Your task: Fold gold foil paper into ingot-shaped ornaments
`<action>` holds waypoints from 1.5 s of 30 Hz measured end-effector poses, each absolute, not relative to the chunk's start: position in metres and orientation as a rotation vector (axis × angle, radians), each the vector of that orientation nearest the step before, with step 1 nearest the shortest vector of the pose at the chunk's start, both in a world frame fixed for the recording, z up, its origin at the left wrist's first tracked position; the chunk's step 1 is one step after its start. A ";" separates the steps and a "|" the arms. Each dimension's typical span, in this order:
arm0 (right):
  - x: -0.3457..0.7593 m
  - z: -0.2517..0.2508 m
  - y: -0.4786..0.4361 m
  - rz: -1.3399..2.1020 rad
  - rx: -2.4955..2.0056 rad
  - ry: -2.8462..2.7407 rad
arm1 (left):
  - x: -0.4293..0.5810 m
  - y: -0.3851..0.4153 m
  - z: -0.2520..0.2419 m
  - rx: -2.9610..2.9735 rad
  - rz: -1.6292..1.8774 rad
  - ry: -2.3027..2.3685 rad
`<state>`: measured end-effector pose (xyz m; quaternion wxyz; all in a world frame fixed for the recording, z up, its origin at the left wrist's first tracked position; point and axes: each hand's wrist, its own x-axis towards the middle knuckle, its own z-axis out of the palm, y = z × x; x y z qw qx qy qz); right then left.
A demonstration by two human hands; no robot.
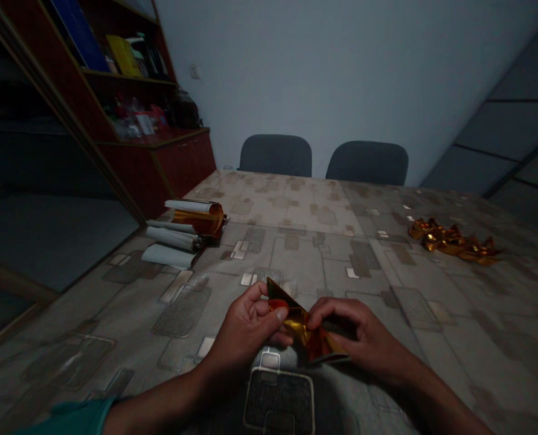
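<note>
Foil (299, 325): gold, creased, part-folded, held btwn both hands over near side of table (377, 284), approx. centre. One pointed corner stands up at its L end; R end flares out, w/ a pale edge along the bottom. Whether the foil touches the cloth, I can't tell.

L hand (250, 320): fingers closed on L end of foil, thumb flat on the near face, index behind. Grip confirmed. R hand (361, 332): fingers bent round R end, index tip on the mid-section, thumb lower down, nr the flared part. Also gripping; exact thumb contact unclear, area dark. Teal sleeve (73, 420) visible on L arm; R forearm bare.

To my L, farther up the table: sheets (180, 241), curled over in a loose stack, pale backs and gold faces, well apart from L hand. To my R: a row of folded pcs (452, 241), same gold, lying close together, well apart from R hand.

Far side: 2 grey chairs (275, 156), backs showing above table edge, wall (323, 72) behind. Socket (194, 71) on wall. Reddish cabinet (185, 163) at far L, w/ a dark jar (185, 110) and misc. bags (144, 121) on its top; bags' contents n/k, too dim.
</note>
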<state>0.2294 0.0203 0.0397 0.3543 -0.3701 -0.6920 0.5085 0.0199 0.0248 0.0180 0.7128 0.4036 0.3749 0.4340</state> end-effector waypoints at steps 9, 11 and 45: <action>0.234 0.040 0.020 1.339 -0.943 -1.798 | 0.018 0.026 0.016 0.812 0.942 0.854; 0.234 0.038 0.019 1.354 -0.932 -1.785 | 0.018 0.026 0.017 0.821 0.952 0.860; 0.214 0.045 0.004 0.675 -1.241 -1.744 | 0.010 0.025 0.023 2.064 1.514 0.803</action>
